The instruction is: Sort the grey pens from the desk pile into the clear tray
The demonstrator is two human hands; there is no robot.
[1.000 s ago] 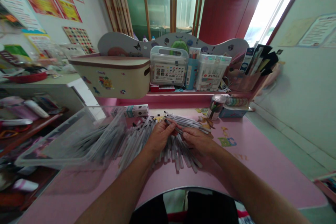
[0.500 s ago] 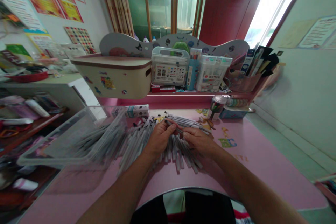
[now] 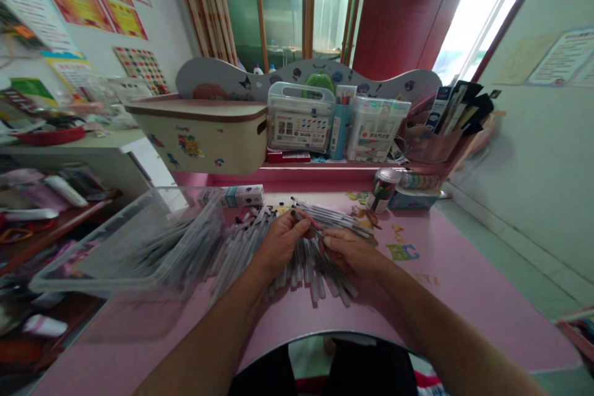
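Over the desk, my left hand (image 3: 284, 240) is closed around a slim pen (image 3: 296, 215), its dark end showing past the thumb. My right hand (image 3: 352, 250) pinches at the pen's other end, its fingertips partly hiding it. Loose grey-white pens (image 3: 319, 281) fan out beneath both hands. To the left lies a second heap of pens (image 3: 239, 253), and behind the hands is a bundle of pens (image 3: 331, 215) with dark tips. Farther left, a clear plastic bin (image 3: 111, 284) holds many similar pens.
A small white carton (image 3: 242, 196) lies behind the left heap. Toward the back right stand a clear can (image 3: 384, 190) and a blue box (image 3: 413, 199). The shelf carries a lidded cream bin (image 3: 204, 142), a marker case (image 3: 301, 124) and a pen holder (image 3: 429, 142).
My right hand has shifted very slightly at the pen's near end. My left hand stays almost still, and the piles look the same.
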